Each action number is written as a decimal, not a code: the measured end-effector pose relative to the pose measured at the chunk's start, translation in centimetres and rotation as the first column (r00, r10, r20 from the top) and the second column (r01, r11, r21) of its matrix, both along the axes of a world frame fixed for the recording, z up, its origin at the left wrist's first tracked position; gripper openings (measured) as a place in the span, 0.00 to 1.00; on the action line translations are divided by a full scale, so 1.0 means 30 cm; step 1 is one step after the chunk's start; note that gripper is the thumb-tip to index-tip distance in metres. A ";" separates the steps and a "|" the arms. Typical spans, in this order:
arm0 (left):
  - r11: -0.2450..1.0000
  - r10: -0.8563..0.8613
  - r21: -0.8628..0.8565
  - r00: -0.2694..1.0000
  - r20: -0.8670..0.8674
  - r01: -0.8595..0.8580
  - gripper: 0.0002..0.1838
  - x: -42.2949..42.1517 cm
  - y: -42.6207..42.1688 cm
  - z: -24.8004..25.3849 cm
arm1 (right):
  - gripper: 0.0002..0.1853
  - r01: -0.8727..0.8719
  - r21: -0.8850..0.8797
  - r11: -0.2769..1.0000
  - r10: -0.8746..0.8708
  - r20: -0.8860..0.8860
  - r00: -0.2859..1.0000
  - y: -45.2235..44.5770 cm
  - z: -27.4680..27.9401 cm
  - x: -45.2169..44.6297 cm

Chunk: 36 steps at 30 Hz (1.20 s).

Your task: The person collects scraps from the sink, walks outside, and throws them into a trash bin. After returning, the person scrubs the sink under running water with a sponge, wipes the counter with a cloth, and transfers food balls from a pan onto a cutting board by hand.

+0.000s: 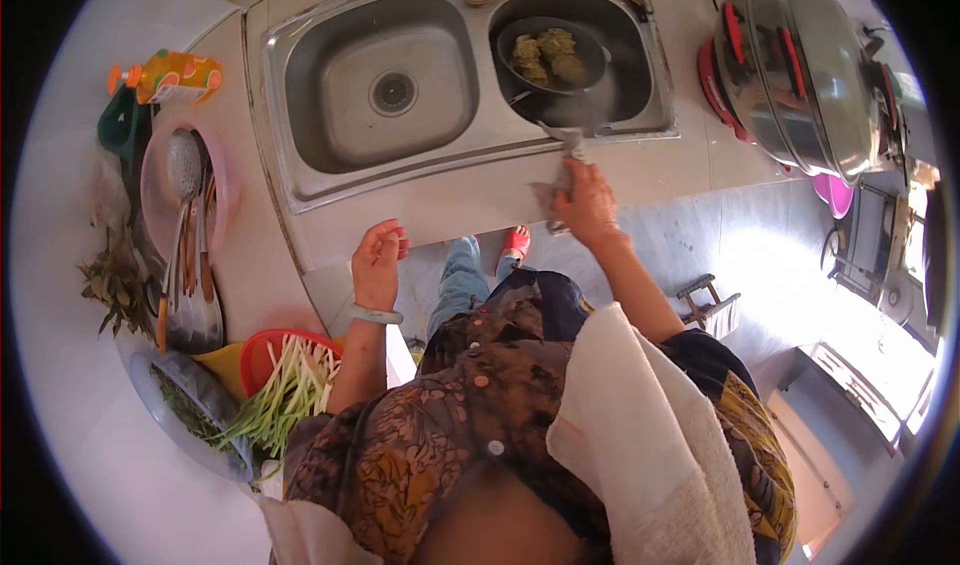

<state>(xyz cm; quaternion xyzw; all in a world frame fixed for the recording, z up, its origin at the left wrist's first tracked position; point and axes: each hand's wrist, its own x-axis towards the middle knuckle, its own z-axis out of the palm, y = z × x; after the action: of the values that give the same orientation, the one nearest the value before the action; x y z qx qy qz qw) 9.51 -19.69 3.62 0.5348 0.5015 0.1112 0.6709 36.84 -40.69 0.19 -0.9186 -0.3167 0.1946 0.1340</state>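
Observation:
My right hand is closed around a crumpled greyish rag at the front edge of the sink. The rag is partly smeared by motion, and a grey blur lies above it over the right basin. In that basin sits a dark round pan holding several brownish-green leafy clumps. My left hand hangs before the counter's front edge. Its fingers are loosely bent and apart, with nothing in them, and a pale bangle circles the wrist.
The left basin has a drain in its middle. Leftward are an orange bottle, a pink bowl of utensils and a red basin with long pale-green stalks. A large lidded steel pot stands at right. A small stool is on the floor.

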 end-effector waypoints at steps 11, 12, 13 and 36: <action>0.993 -0.081 0.084 0.996 -0.034 0.084 0.13 0.093 -0.043 0.036 | 0.26 0.066 0.319 0.945 -0.097 0.081 0.992 -0.210 0.066 0.082; 0.991 -0.097 0.091 0.994 -0.039 0.100 0.13 0.096 -0.048 0.040 | 0.26 -0.010 0.307 0.952 0.005 0.017 1.000 -0.147 0.079 0.037; 0.988 -0.112 0.101 0.993 -0.042 0.116 0.13 0.098 -0.055 0.041 | 0.27 -0.082 0.249 0.965 0.099 -0.056 0.993 -0.079 0.065 -0.013; 0.962 -0.257 0.054 0.955 -0.149 0.268 0.14 0.243 -0.299 0.034 | 0.22 -0.046 0.137 0.990 -0.002 0.332 0.943 -0.387 -0.030 0.400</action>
<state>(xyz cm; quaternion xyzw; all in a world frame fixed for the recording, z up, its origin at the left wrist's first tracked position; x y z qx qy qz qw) 16.80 -28.66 4.64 0.6276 0.4676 0.0016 0.6225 48.83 -52.30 -0.72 -0.9227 -0.3581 0.0157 0.1420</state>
